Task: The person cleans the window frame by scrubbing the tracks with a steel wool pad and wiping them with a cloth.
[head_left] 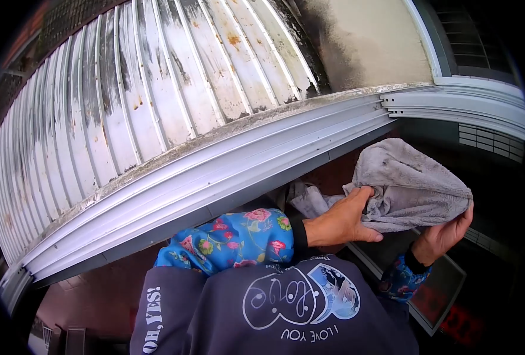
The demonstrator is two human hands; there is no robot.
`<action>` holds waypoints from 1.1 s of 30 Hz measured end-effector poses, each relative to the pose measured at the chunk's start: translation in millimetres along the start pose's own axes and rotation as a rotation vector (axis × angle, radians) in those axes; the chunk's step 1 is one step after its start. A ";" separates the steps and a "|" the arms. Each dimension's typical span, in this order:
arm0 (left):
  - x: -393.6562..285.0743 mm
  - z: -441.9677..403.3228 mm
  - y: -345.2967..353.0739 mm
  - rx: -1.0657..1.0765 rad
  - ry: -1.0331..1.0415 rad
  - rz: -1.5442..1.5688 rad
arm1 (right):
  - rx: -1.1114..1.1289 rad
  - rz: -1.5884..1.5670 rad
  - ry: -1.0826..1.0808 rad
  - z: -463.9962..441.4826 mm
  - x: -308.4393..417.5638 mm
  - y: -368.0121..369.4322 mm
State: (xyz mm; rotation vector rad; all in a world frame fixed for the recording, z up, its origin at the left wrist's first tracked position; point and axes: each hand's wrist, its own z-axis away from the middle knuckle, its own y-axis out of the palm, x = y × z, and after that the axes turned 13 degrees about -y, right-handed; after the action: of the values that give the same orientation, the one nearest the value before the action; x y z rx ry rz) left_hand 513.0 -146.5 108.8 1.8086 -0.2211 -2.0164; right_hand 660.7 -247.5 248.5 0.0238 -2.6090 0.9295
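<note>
A damp-looking grey cloth (413, 183) with dark stains is spread and bunched between my two hands, right of centre. My left hand (348, 219) grips its lower left part, thumb and fingers pressed into the folds. At the cloth's right corner, my right hand (449, 234) holds the edge, with its fingertips partly behind the fabric. Another pale cloth piece (310, 200) shows beyond my left wrist; whether it joins the grey cloth, I cannot tell. Blue floral sleeves cover both forearms.
A white metal window track (215, 168) curves across in front of me. Beyond it lies a stained corrugated roof (150, 77) and a beige wall (375, 47). A framed panel (446, 290) leans at the lower right. Reddish floor (90, 302) shows at the lower left.
</note>
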 end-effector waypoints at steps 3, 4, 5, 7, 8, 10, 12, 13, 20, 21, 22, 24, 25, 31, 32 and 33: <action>2.8 8.9 -9.0 -0.132 0.167 -0.039 | 0.108 -0.037 -0.030 -9.0 2.4 -16.8; 1.5 12.5 -18.7 -0.161 0.189 -0.046 | 0.124 -0.047 -0.042 -13.6 9.2 -17.5; -0.2 15.1 -28.4 -0.243 0.235 -0.007 | 0.139 -0.057 -0.054 -18.2 15.8 -18.0; -8.8 14.6 -42.8 -0.440 0.381 0.042 | 0.213 -0.072 -0.070 -27.5 27.4 -22.8; -12.2 8.0 -47.3 -0.538 0.478 0.035 | 0.282 -0.109 -0.094 -34.0 34.4 -23.1; -14.7 0.1 -58.4 -0.396 0.391 -0.072 | 0.436 -0.038 -0.212 -48.0 53.5 -16.5; -20.0 0.0 -61.7 -0.341 0.373 -0.264 | 0.571 0.172 -0.426 -63.3 77.8 -2.4; -24.8 2.0 -60.9 -0.361 0.395 -0.406 | 0.546 0.166 -0.449 -68.7 83.2 14.0; -1.8 32.6 -58.9 0.057 0.431 0.359 | 0.859 -1.078 0.492 -72.0 109.0 168.5; 8.0 40.0 -59.0 0.216 0.368 0.469 | 1.061 -1.179 0.658 -68.7 118.8 190.7; 13.9 47.1 -58.0 0.244 0.315 0.478 | 1.150 -1.065 0.749 -53.8 137.1 209.7; 27.4 58.6 -55.6 0.275 0.226 0.490 | 1.575 -1.000 0.820 -30.6 145.4 244.1; 32.0 62.2 -56.7 0.261 0.203 0.486 | 1.723 -0.955 0.609 -22.3 151.6 259.9; 40.2 74.7 -54.7 0.183 0.131 0.471 | 1.665 -0.734 -0.327 13.2 157.2 280.5; 40.6 76.6 -55.3 0.173 0.127 0.471 | 1.691 -0.686 -0.317 11.2 157.1 279.7; 41.8 78.8 -56.5 0.165 0.119 0.474 | 1.713 -0.655 -0.331 8.1 157.3 280.1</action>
State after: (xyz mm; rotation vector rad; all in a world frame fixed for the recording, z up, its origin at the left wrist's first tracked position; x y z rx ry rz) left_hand 422.0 -125.3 59.9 1.7575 -0.7238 -1.5921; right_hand 472.9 -16.6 127.2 1.3570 -1.0040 2.4934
